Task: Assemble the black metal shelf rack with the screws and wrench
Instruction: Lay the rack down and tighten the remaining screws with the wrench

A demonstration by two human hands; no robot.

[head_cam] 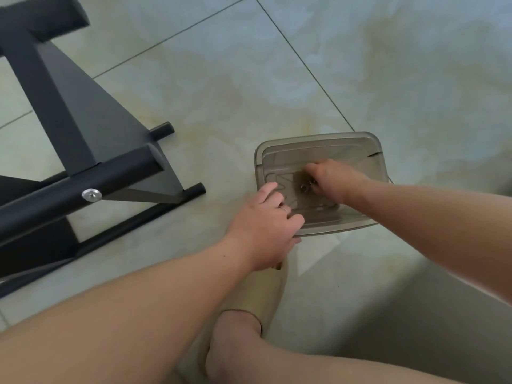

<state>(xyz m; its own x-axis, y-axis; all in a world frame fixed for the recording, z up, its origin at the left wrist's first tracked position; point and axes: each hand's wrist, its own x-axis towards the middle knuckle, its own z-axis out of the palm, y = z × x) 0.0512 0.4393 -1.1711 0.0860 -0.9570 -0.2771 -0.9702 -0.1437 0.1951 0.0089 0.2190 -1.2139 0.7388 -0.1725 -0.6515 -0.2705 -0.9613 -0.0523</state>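
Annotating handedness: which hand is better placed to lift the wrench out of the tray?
Right. The right hand is already inside the tray, fingers curled on the wrench; the left hand grips the tray's near corner, steadying it.

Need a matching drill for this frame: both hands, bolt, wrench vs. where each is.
Things:
1 left hand
2 right hand
3 silver bolt
4 wrench

Places:
A set in a tube of the black rack
B lying in the tray, partly under fingers
C gripping the tray's near corner
D reaching into the tray, curled on the wrench

Pairs: 1-C; 2-D; 3-A; 4-B
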